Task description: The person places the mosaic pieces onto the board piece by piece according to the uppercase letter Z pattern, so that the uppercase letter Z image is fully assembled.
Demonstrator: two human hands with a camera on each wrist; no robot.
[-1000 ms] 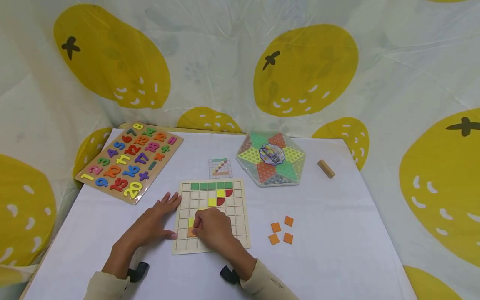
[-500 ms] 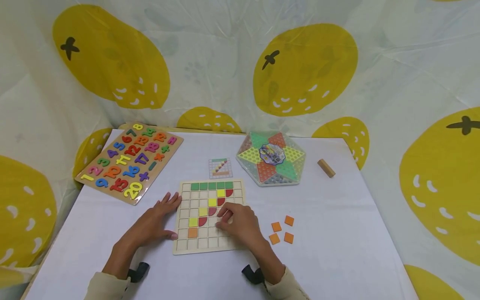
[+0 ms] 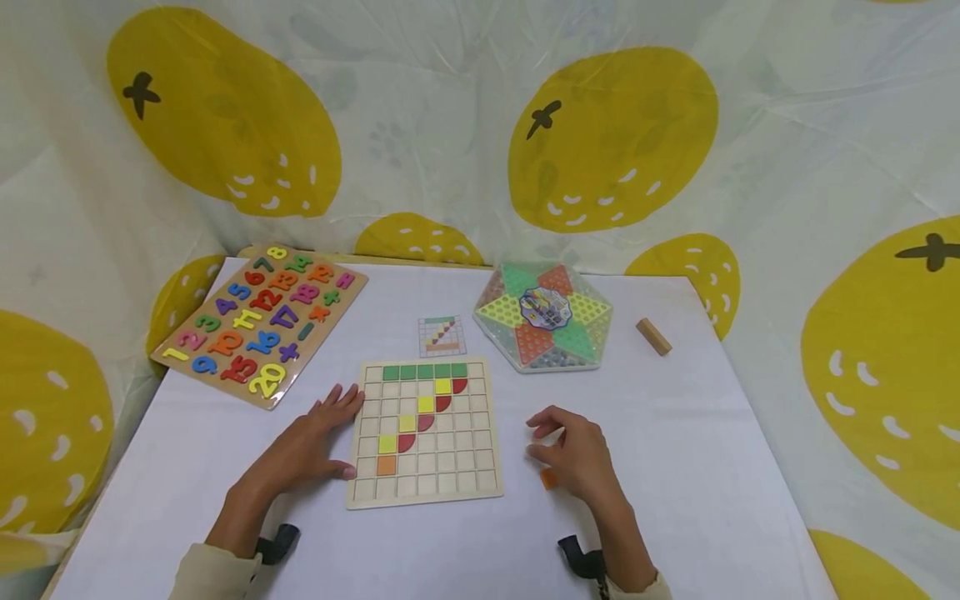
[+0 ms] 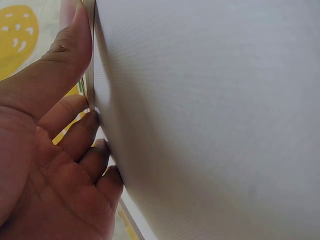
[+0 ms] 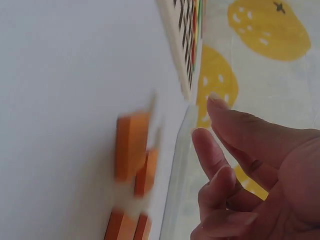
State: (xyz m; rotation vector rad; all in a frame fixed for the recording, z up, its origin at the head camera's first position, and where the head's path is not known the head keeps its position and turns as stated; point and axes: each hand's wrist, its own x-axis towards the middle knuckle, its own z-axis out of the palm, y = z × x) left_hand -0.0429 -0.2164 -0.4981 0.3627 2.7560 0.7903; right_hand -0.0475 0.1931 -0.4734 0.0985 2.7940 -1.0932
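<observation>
A wooden grid board [image 3: 462,461] lies on the white table with coloured tiles set in its squares. A green row [image 3: 425,372] runs along the top, yellow squares [image 3: 407,424] and red quarter-rounds [image 3: 425,423] step down diagonally, and one orange square [image 3: 386,465] sits low on the left. My left hand [image 3: 300,450] touches the board's left edge with extended fingers and thumb. Over the loose orange tiles [image 5: 131,150], right of the board, hovers my right hand [image 3: 577,458], fingers loosely bent and holding nothing. In the head view it hides most of those tiles.
A small pattern card [image 3: 441,337] lies behind the board. At the back left is a number puzzle [image 3: 262,325]. A hexagonal Chinese checkers set [image 3: 543,318] stands behind to the right, with a wooden block [image 3: 654,337] further right. Fruit-print cloth hangs around the table.
My right hand has let go of the orange tile on the board, lifted off and moved right to above the loose orange tiles. The left hand has stayed at the board's edge.
</observation>
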